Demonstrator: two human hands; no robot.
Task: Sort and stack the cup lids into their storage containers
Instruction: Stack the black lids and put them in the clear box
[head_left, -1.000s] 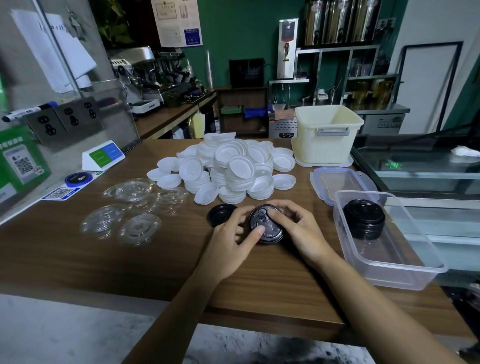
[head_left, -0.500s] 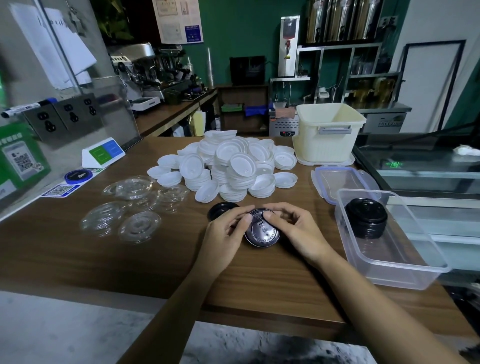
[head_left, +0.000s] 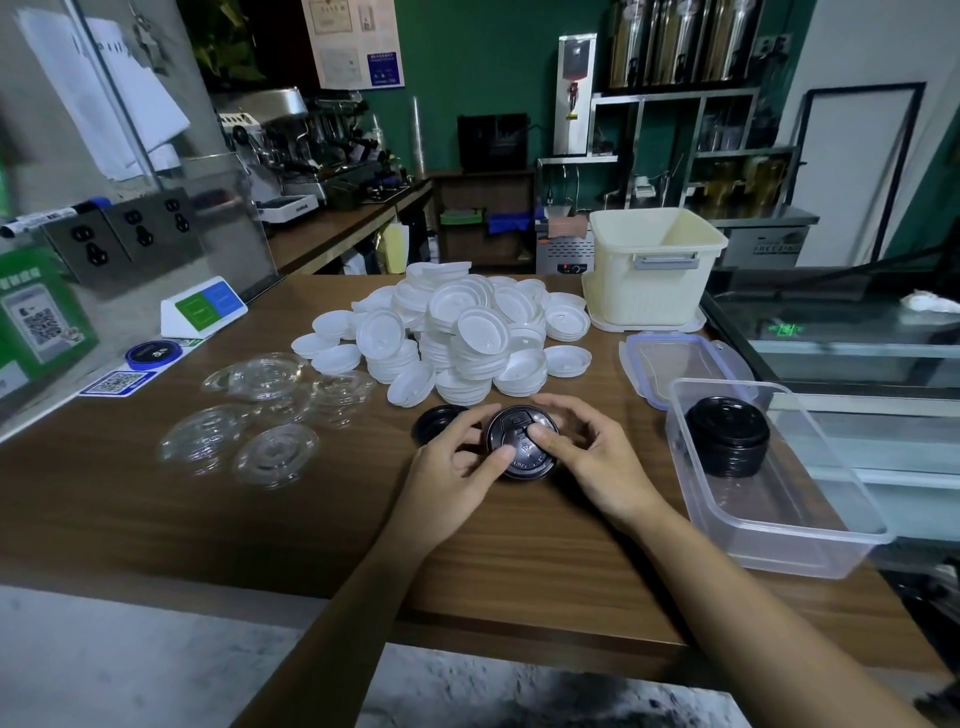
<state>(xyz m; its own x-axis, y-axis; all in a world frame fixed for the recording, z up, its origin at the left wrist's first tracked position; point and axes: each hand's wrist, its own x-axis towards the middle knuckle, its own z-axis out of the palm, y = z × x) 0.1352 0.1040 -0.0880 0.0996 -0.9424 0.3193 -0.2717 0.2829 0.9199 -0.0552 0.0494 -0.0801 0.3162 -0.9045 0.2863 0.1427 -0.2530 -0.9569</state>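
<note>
The left hand (head_left: 457, 470) and right hand (head_left: 602, 467) both hold a black lid (head_left: 519, 444) on the desk (head_left: 156, 519), just left of the clear tub (head_left: 800, 551); each grip is curled round the lid's rim, the right thumb pressing its top. A stack of lids (head_left: 727, 441) stands inside the tub, with white lids (head_left: 457, 338) heaped farther left of it
</note>
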